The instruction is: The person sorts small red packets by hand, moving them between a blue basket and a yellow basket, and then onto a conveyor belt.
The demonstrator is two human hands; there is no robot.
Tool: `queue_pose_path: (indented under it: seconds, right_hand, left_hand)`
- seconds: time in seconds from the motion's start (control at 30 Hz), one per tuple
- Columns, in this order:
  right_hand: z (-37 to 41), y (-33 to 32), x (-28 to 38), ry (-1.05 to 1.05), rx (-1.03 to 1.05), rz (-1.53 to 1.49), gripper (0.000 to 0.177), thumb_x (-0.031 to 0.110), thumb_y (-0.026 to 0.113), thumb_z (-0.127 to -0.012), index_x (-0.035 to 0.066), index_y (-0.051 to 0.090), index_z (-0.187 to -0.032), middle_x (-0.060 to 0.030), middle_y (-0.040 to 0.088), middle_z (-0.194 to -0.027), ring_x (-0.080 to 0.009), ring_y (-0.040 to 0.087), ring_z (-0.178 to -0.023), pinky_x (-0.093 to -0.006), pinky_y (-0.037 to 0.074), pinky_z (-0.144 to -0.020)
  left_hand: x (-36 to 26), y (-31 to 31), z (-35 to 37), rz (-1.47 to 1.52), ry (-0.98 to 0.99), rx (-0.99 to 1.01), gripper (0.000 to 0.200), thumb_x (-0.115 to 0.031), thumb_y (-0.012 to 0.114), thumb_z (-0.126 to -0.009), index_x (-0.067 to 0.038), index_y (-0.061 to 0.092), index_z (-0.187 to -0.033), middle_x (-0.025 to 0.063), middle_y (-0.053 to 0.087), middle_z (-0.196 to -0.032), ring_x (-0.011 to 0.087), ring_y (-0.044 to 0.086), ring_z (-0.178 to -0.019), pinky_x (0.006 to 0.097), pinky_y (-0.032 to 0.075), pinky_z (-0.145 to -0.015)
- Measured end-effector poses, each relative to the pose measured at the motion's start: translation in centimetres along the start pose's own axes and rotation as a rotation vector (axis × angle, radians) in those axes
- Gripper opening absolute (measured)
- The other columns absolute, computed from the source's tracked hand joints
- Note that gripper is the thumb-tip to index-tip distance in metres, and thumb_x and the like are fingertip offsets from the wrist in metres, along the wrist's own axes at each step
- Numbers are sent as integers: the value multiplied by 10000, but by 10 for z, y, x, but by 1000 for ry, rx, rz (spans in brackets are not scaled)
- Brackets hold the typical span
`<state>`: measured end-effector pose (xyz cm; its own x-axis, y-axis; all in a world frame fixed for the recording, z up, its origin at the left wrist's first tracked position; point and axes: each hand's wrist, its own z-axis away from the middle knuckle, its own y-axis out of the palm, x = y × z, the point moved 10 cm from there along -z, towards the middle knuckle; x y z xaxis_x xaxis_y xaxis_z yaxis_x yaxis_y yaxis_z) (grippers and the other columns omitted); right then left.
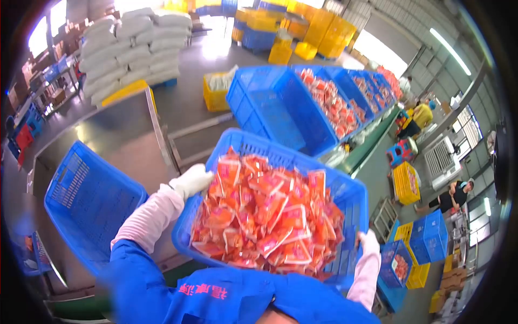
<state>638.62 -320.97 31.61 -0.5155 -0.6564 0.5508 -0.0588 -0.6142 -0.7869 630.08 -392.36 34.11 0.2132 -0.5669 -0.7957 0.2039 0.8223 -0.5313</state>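
Note:
A blue plastic crate (353, 197) filled with small red-orange packets (264, 210) is held close against my body. My left hand (192, 181), in a white glove, is closed on the crate's left rim. On the opposite side my right hand (369, 243), also gloved, grips the rim near its handle; its fingers are partly hidden behind the wall. The packets are shiny and heaped loosely. To the left, a second blue crate (94, 200) with nothing in it rests tilted on a metal table.
Beyond my crate stands a large blue bin (275, 108), with bins of packets (329, 105) lined up along a green conveyor (372, 143). White sacks (135, 51) are stacked at the back left. A person (456, 197) stands at right, near blue crates (429, 235).

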Motion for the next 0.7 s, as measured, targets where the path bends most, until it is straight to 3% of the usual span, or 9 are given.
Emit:
queue_pose_path:
  seconds: [0.07, 0.13, 0.27, 0.33, 0.47, 0.53, 0.6, 0.67, 0.7]
  right_hand:
    - [-7, 9, 11, 13, -9, -195, 190, 96, 589, -828, 29, 570, -1005, -112, 597, -695, -246, 592, -513, -410, 487, -507]
    - [0, 19, 25, 15, 99, -259, 203, 178, 615, -879, 42, 551, -1015, -96, 620, -737, -218, 638, -607, -410, 493, -572]
    - [32, 29, 47, -116, 207, -396, 230, 176, 624, -876, 36, 570, -1050, -106, 651, -778, -233, 661, -668, -418, 510, -624]
    - [44, 22, 49, -160, 57, -27, 259, 170, 634, -861, 22, 589, -1068, -133, 683, -841, -248, 680, -764, -411, 526, -705]
    - [94, 25, 60, -299, -54, 239, 359, 291, 684, -840, -2, 603, -1030, -218, 695, -888, -393, 678, -855, -462, 524, -780]
    - [109, 36, 51, -266, 29, 140, 379, 320, 687, -842, -11, 598, -1004, -224, 689, -863, -415, 666, -833, -476, 520, -764]
    - [133, 34, 69, -378, -24, 205, 381, 327, 682, -848, -12, 592, -995, -215, 684, -832, -407, 665, -800, -479, 518, -742]
    - [149, 41, 66, -398, 49, 204, 379, 346, 662, -881, -4, 592, -1007, -215, 675, -800, -408, 658, -760, -479, 519, -710]
    - [165, 43, 71, -444, 74, 200, 379, 344, 654, -890, -4, 599, -1029, -221, 676, -806, -417, 656, -764, -481, 517, -710]
  left_hand:
    - [-15, -11, 6, 77, -25, -111, 392, -284, 531, -813, 79, 647, -718, 217, 652, -665, 329, 656, -669, 425, 512, -701]
    - [4, -10, -29, -38, 7, -29, 450, -346, 550, -823, 77, 668, -917, 192, 685, -825, 269, 662, -758, 396, 508, -720]
    - [-8, -38, -80, -313, 59, -202, 495, -417, 597, -880, 49, 669, -1030, 261, 689, -940, 379, 668, -949, 426, 502, -860]
    - [-42, -53, -53, -485, 135, -353, 596, -502, 604, -890, 30, 630, -1159, 261, 664, -1092, 405, 629, -1049, 457, 478, -924]
    - [-73, -58, 108, -606, 311, -959, 541, -343, 684, -896, 13, 548, -1279, 235, 576, -1248, 401, 543, -1166, 462, 434, -994]
    - [-40, -19, 188, -524, 205, -1280, 624, -258, 720, -878, 18, 458, -1373, 236, 527, -1318, 354, 513, -1218, 444, 390, -1055]
    - [28, 50, 182, 317, 58, -1047, 700, -247, 725, -874, 12, 390, -1431, 205, 504, -1339, 297, 477, -1249, 424, 355, -1089]
    - [-27, 120, 172, 729, 284, -848, 671, -195, 721, -856, 0, 401, -1413, 149, 517, -1328, 247, 480, -1233, 387, 359, -1082]
    - [-15, 118, 166, 759, 141, -853, 597, -93, 661, -818, 2, 436, -1362, 134, 545, -1280, 237, 521, -1178, 362, 395, -1047]
